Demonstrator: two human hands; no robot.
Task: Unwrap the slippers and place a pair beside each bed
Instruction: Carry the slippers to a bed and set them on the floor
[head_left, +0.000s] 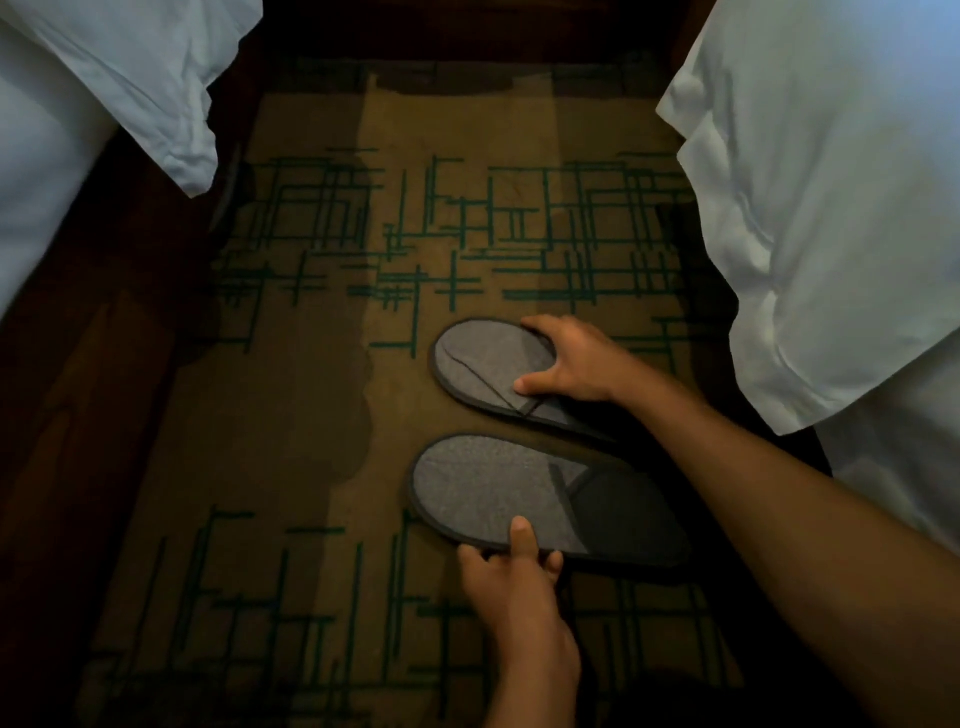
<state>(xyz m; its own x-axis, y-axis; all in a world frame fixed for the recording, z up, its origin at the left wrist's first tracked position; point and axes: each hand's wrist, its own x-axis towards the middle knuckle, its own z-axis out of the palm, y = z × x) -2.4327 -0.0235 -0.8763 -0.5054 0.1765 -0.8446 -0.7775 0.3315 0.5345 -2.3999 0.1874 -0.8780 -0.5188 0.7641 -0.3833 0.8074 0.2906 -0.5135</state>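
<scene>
Two flat grey slippers lie side by side on the carpet, toes pointing left, close to the bed on the right (841, 218). My right hand (569, 364) grips the far slipper (488, 364) at its upper, thumb pressed on top. The near slipper (498, 491) is pinched at its lower edge by my left hand (511, 577), thumb on top and fingers under the sole. No wrapper is in view.
A brown carpet with green line patterns (322, 405) fills the aisle between the two beds. White bedding of the left bed (104, 93) hangs over a dark wooden frame (78, 395). Dark furniture closes the far end of the aisle.
</scene>
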